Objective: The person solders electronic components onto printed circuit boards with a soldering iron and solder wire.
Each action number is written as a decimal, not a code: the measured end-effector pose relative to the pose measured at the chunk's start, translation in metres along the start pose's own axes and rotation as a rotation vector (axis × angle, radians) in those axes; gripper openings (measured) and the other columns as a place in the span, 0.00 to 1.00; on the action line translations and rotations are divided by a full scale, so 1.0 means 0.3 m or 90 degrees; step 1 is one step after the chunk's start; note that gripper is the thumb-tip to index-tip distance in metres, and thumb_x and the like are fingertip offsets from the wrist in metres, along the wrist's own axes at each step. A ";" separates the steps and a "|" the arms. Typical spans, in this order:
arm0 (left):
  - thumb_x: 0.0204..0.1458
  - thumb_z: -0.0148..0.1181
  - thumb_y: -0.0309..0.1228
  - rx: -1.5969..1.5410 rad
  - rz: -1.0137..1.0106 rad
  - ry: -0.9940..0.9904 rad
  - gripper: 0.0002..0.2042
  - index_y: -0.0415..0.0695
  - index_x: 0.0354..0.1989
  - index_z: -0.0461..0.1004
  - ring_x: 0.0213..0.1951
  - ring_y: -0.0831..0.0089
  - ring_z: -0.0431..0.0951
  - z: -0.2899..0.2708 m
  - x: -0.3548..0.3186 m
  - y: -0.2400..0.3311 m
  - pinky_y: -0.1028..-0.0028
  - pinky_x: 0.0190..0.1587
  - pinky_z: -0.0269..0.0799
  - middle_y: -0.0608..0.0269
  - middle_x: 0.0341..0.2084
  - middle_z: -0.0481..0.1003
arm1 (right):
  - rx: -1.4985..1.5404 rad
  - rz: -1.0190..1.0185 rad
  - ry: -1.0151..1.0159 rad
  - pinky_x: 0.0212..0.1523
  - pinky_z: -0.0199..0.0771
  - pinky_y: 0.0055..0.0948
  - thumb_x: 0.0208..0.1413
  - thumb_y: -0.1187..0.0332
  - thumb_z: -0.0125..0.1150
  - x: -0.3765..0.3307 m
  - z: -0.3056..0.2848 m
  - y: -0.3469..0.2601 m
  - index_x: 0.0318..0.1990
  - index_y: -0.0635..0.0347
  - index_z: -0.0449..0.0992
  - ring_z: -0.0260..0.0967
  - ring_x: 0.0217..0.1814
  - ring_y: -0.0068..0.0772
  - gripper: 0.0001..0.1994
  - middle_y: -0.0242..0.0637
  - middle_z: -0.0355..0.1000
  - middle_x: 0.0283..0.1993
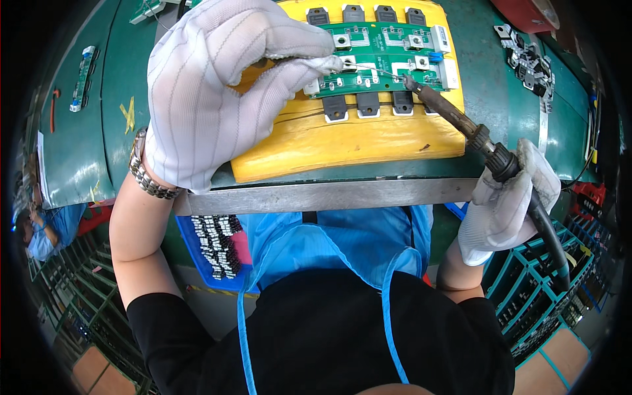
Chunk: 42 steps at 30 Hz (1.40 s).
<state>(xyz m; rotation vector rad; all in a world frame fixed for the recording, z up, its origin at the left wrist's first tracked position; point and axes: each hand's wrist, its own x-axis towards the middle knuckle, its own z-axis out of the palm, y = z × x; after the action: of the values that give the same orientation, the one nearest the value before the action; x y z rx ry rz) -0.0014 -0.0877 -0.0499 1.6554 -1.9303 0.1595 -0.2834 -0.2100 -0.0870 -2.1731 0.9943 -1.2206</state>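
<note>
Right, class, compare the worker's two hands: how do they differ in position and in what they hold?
The left hand pinches a thin wire, while the right hand grips a soldering iron.
The left hand reaches over the left side of the yellow block; the right hand is off to its right.
The left hand has a watch at its wrist; none shows at the right hand's.
Both are gloved in white.

Green-topped workbench [563, 135] — metal front edge [329, 195], light glare on top; teal racks [526, 289] lower right — tan panels [565, 352] below.
</note>
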 end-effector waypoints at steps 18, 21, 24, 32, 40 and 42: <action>0.48 0.69 0.22 0.018 0.021 -0.002 0.09 0.42 0.39 0.83 0.36 0.68 0.81 -0.004 -0.002 -0.004 0.72 0.42 0.77 0.62 0.36 0.84 | 0.026 -0.036 0.003 0.53 0.75 0.36 0.59 0.64 0.59 -0.008 -0.004 0.015 0.42 0.69 0.74 0.75 0.46 0.39 0.14 0.49 0.75 0.44; 0.47 0.71 0.22 0.006 0.016 -0.005 0.09 0.43 0.39 0.83 0.36 0.68 0.81 0.002 -0.005 -0.004 0.71 0.41 0.77 0.62 0.36 0.84 | 0.048 -0.041 -0.009 0.53 0.75 0.36 0.60 0.62 0.60 -0.005 -0.006 0.013 0.43 0.68 0.74 0.75 0.46 0.39 0.15 0.49 0.74 0.45; 0.47 0.71 0.23 0.002 0.028 -0.011 0.10 0.43 0.39 0.83 0.36 0.68 0.81 -0.001 0.000 -0.002 0.71 0.41 0.77 0.63 0.36 0.84 | 0.094 -0.037 -0.011 0.53 0.75 0.36 0.61 0.60 0.61 -0.005 -0.005 0.016 0.44 0.68 0.73 0.76 0.47 0.38 0.16 0.49 0.74 0.45; 0.50 0.68 0.23 0.019 0.061 0.003 0.07 0.42 0.39 0.82 0.34 0.66 0.81 -0.006 0.017 0.007 0.71 0.41 0.76 0.64 0.33 0.83 | 0.075 -0.031 -0.002 0.52 0.76 0.35 0.61 0.60 0.61 -0.013 -0.001 0.013 0.44 0.69 0.72 0.75 0.47 0.38 0.17 0.50 0.74 0.46; 0.50 0.69 0.21 -0.067 -0.165 0.240 0.04 0.38 0.34 0.83 0.32 0.69 0.79 0.083 -0.067 -0.033 0.74 0.36 0.73 0.59 0.27 0.80 | 0.120 -0.007 0.060 0.50 0.75 0.32 0.64 0.58 0.57 0.014 -0.002 0.012 0.47 0.68 0.71 0.75 0.45 0.35 0.18 0.51 0.74 0.46; 0.48 0.71 0.20 0.032 -0.085 0.190 0.07 0.39 0.35 0.83 0.30 0.69 0.79 0.035 -0.027 -0.019 0.72 0.34 0.73 0.60 0.28 0.80 | 0.080 0.071 0.030 0.52 0.73 0.34 0.63 0.59 0.58 0.008 -0.025 -0.023 0.47 0.68 0.72 0.74 0.46 0.34 0.18 0.50 0.74 0.46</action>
<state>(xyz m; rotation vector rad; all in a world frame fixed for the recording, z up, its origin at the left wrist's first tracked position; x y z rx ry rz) 0.0008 -0.0867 -0.0642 1.6804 -1.6008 0.3827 -0.2865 -0.2077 -0.0771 -1.9742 1.0151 -1.2528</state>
